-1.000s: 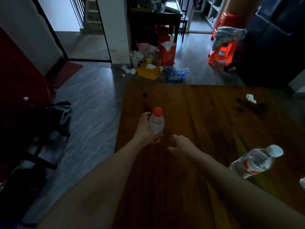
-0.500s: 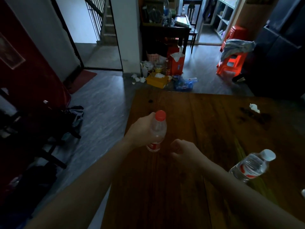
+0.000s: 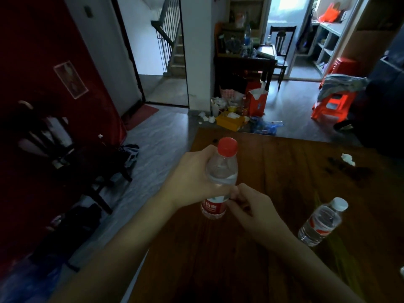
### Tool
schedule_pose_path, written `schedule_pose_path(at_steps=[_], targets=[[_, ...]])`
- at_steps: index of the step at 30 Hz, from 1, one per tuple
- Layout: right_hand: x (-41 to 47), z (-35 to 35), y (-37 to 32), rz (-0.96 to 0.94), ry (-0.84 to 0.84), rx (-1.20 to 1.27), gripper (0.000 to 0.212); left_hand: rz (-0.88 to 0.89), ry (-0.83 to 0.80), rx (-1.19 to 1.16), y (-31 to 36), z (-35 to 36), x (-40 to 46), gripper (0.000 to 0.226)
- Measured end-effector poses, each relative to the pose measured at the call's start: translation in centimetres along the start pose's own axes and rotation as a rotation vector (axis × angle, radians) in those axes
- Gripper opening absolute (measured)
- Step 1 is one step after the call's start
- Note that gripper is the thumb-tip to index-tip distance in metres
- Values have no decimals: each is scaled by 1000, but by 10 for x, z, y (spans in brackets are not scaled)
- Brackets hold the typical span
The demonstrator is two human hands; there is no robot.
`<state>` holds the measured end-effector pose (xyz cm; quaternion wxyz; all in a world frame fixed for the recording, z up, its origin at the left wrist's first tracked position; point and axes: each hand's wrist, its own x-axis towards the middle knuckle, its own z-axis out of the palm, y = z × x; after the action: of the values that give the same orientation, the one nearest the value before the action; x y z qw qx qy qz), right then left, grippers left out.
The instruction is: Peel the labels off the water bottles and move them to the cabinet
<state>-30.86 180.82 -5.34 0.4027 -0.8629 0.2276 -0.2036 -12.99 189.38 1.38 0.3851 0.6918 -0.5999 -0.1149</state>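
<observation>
The left hand (image 3: pixel 192 182) wraps its curled fingers round the middle of a clear plastic water bottle (image 3: pixel 219 178), held upright above the near-left part of the dark wooden table (image 3: pixel 284 171), whose left edge runs just beside the forearm with open grey floor (image 3: pixel 157 149) past it. The right hand (image 3: pixel 251 206) has its fingertips curled against the top edge of the red label (image 3: pixel 213 207), whose white writing is too blurred to read. A second, white-capped bottle (image 3: pixel 321 223) with a red-and-white label stands well apart to the right, and a crumpled white scrap (image 3: pixel 348 159) lies near the far right edge.
</observation>
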Motion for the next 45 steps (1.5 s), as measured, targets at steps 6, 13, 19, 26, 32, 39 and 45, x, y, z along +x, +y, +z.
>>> schedule_pose_path(at_steps=[6,13,19,26,32,39,45], targets=[[-29,-12,-21,-161,-19,-28,14,-53,123,-4,40,-4,-40,48],[-27,4,-57,-268,-115,-9,7,-126,300,100,57,-35,-85,43],[-19,49,-108,-403,-266,-18,15,-252,437,137,57,-84,-153,48],[-30,136,-192,-603,-515,-39,5,-470,662,222,65,-142,-279,48],[-87,221,-277,-828,-662,-14,12,-629,863,365,94,-178,-413,45],[-188,295,-372,-1016,-791,42,23,-833,1087,564,152,-196,-563,44],[-276,349,-444,-1196,-1045,115,21,-1041,1261,728,218,-189,-671,52]])
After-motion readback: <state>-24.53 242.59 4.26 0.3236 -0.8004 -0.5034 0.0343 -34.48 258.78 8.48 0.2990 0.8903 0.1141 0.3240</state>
